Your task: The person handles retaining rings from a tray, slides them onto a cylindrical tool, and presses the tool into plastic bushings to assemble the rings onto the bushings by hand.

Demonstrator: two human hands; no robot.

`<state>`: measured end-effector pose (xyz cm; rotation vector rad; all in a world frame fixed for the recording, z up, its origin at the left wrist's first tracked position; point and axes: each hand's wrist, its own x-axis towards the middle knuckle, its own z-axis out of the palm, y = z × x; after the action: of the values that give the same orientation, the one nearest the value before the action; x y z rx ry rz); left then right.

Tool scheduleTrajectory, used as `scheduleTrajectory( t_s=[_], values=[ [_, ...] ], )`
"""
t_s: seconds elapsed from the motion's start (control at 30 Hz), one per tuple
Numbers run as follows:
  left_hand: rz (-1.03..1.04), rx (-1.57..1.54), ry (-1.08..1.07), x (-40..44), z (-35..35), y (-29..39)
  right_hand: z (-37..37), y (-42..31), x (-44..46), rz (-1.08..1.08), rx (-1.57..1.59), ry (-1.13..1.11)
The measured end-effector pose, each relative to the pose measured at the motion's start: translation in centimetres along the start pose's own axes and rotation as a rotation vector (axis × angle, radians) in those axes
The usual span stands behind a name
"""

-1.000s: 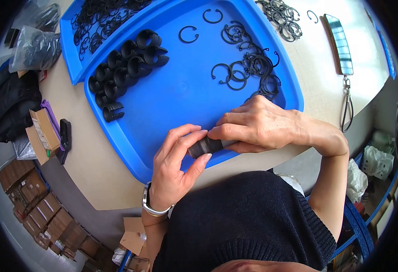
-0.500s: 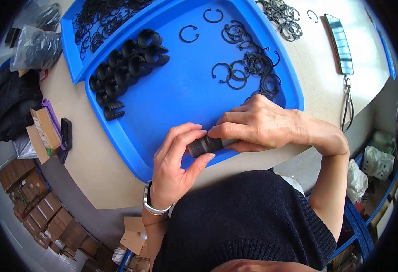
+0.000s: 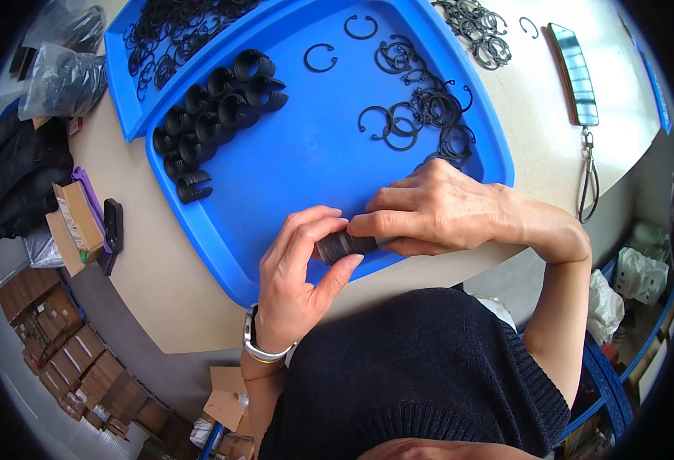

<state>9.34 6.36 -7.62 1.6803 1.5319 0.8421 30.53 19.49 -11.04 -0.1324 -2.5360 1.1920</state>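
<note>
1. The left hand (image 3: pixel 294 268), low in the middle of the frame, is half curled, fingers above and thumb below, around a stack of rings (image 3: pixel 342 247).
2. The right hand (image 3: pixel 436 211), just right of centre, is folded nearly closed about a grey piece (image 3: pixel 385 241) at the stack's right end; its hidden fingers I cannot tell.
3. The stack lies between the hands, neither nearer: both touch it. Its long axis runs across the frame, right end slightly higher.
4. It looks dark, short and round, with fine ridges along its side; the grey piece is smoother and paler.
5. Beneath is a blue tray (image 3: pixel 306 161) on the counter (image 3: pixel 164 307).
6. Farther off, loose rings (image 3: pixel 436 111) lie upper right of centre, finished-looking ring bundles (image 3: pixel 210 129) upper left.
</note>
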Motion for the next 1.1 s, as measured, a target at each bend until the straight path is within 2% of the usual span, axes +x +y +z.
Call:
scheduleTrajectory(
  t_s=[1.1],
  values=[
    [-0.009, -0.005, 0.000, 0.00, -0.02, 0.07, -0.18, -0.04, 0.01, 0.008, 0.004, -0.018]
  ],
)
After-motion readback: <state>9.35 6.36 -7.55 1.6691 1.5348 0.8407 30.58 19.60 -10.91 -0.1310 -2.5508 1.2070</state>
